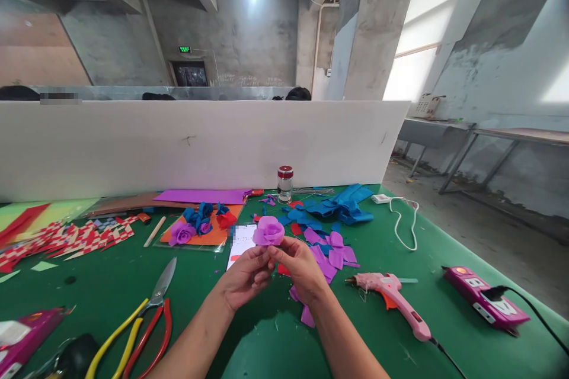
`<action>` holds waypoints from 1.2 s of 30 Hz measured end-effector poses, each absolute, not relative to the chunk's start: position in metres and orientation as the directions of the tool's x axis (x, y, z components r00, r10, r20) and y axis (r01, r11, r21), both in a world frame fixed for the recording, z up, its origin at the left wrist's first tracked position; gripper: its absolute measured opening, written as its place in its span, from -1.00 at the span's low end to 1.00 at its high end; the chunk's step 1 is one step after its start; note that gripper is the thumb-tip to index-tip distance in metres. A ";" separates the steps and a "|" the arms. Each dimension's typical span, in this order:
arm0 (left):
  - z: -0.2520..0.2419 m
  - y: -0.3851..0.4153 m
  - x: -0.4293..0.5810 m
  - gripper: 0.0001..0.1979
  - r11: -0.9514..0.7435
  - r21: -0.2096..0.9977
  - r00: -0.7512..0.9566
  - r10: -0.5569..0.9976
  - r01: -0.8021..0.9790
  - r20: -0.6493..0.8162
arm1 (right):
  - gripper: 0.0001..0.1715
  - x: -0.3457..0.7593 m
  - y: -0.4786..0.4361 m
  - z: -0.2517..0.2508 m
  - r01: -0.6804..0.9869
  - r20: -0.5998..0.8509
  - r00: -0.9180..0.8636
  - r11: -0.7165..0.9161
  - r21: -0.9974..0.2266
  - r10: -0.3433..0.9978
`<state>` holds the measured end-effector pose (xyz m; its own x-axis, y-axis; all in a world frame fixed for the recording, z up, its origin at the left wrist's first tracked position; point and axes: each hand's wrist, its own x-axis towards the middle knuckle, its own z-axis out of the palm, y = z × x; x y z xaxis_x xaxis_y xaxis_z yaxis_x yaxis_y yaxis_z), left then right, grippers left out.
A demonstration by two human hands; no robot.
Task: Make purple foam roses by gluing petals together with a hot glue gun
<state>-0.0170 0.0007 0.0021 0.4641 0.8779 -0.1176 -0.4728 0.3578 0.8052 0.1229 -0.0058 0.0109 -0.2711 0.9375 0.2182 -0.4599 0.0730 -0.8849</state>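
Note:
Both my hands meet over the middle of the green table [400, 249] and hold up a purple felt rose [268, 230]. My left hand [245, 276] pinches the flower's base from the left with closed fingers. My right hand [299, 267] grips the same base from the right, its fingers curled round it. Loose purple felt petals [331, 251] lie just right of my hands. A pink glue gun [391, 295] lies on the table to the right of my right wrist.
Yellow-handled scissors [146, 308] and red-handled pliers [155, 337] lie at front left. Finished purple and blue felt roses [195, 222] rest on an orange sheet. Blue felt scraps [342, 204], a small jar [285, 183] and a white partition [200, 142] stand behind. A pink power strip [484, 302] sits right.

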 end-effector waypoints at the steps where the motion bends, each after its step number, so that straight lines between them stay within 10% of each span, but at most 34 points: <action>1: 0.003 0.000 -0.017 -0.69 0.346 0.812 0.453 0.884 -0.470 -0.115 | -0.73 0.123 -0.006 0.012 -0.459 0.218 -0.262 0.078 -0.885 0.940; 14: 0.015 0.009 -0.024 -0.75 -0.114 0.979 0.024 0.993 -0.169 0.120 | -0.64 0.127 -0.007 0.017 -0.510 0.175 -0.264 0.017 -0.860 0.949; 36: 0.027 0.001 -0.017 -0.76 -0.106 0.956 0.051 0.991 -0.274 0.125 | -0.56 0.121 -0.009 0.017 -0.527 0.108 -0.310 -0.076 -0.847 0.945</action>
<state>-0.0168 0.0007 0.0268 0.0513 0.9908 0.1250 -0.2741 -0.1064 0.9558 0.1212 -0.0085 0.0169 -0.3102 0.9446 0.1078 -0.5267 -0.0763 -0.8466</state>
